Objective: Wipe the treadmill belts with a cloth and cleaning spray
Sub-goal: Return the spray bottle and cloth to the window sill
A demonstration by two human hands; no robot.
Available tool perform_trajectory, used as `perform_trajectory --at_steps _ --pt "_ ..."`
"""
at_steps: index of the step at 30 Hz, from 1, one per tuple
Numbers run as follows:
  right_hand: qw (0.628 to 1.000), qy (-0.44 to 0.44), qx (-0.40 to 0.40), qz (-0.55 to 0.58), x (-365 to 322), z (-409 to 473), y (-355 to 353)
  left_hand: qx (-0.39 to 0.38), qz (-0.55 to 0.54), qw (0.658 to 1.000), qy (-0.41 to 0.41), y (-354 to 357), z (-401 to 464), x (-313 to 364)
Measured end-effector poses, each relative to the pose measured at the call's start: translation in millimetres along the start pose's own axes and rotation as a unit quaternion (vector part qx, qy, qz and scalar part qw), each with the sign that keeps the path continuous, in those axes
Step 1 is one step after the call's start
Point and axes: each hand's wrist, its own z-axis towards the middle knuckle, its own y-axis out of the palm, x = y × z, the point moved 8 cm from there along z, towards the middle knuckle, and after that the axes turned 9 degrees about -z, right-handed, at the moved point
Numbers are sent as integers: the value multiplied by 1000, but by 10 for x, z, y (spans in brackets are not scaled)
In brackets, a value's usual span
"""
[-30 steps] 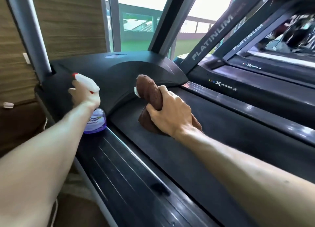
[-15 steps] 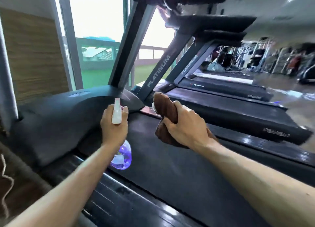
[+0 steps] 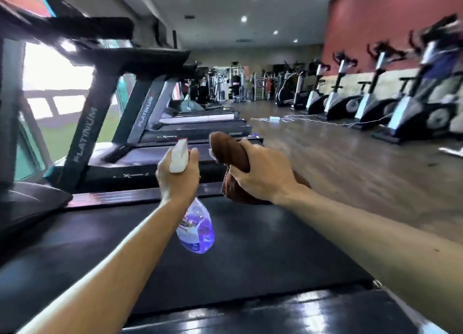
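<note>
The right hand (image 3: 260,173) is gripping the bunched brown cloth (image 3: 231,158) just above the belt (image 3: 263,253), which is running lengthwise beneath both hands, while the left hand (image 3: 178,178) is clenching the spray bottle (image 3: 196,229)

Gym: treadmill row (image 3: 200,123), exercise bikes (image 3: 375,103) along red wall.
</note>
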Motion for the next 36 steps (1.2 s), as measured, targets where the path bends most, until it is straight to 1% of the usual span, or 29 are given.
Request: perform_trajectory --at_steps 2,3,5,6,8,10,14,16,18,20,22,25,27,29,30,31,34,36 --pt "998 59 -5 16 525 -159 -8 -29 -9 999 -34 479 -227 -125" --pt "994 99 -4 45 756 -259 30 -40 -15 998 -52 660 -310 -243" --pt "975 191 10 114 1328 -521 193 -69 -18 994 -86 1106 -541 -588" --pt "967 217 14 128 1557 -620 318 -79 -18 991 -104 1284 -642 -776" --pt "963 243 -4 115 1982 -743 616 -99 -14 985 -138 1652 -791 -1209" --pt "958 268 -39 91 2410 -736 886 -126 1 978 -167 2040 -877 -1580" --pt "950 300 -64 58 3190 -596 1149 -163 25 964 -209 2803 -875 -2016" --pt "940 327 -75 54 3498 -571 1135 -184 52 958 -213 3178 -858 -2075" --pt "928 359 -80 58 3748 -542 926 -227 96 950 -191 3558 -865 -1949" --pt "917 385 -91 55 3994 -471 530 -272 123 936 -188 3953 -913 -1684" --pt "917 385 -100 31 4198 -335 -11 -291 118 929 -193 4324 -936 -1285" --pt "920 388 -64 7 4637 35 -1239 -337 105 913 -204 5193 -922 -290" --pt "921 387 -52 4 4922 340 -2141 -347 93 910 -206 5754 -887 503" --pt "915 402 -32 -21 5217 608 -3137 -362 85 908 -190 6381 -883 1375" --pt "913 405 -34 -45 5347 697 -3601 -373 88 906 -182 6656 -909 1761" --pt "912 403 -35 -65 5467 766 -4054 -384 88 901 -181 6921 -958 2152" --pt "908 403 -29 -107 5757 897 -5237 -413 35 886 -209 7687 -1169 3084" --pt "896 424 -9 -136 5950 837 -5901 -439 10 878 -192 8127 -1400 3638"
